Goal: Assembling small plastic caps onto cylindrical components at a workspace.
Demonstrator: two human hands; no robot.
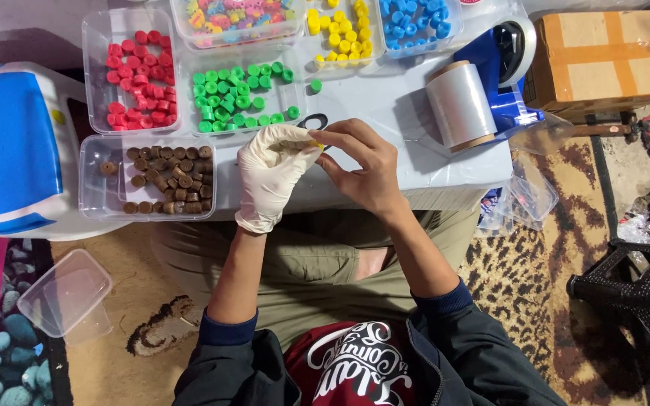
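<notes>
Both forearms reach from the dark sleeves to the near edge of the white worktop (415,162). Left hand (271,177), in a pale glove, and bare right hand (362,169) meet there, fingertips pinching one small yellow piece (316,143) between them. Just left stands a tray of brown pieces (167,180), farther a tray of green pieces (236,98); a clear tape roll (460,105) is right.

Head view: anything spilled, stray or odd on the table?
One green bead lies loose on the white table, outside the green tray. One brown bead sits apart from its pile in the brown tray. Nothing else stands out.
</notes>
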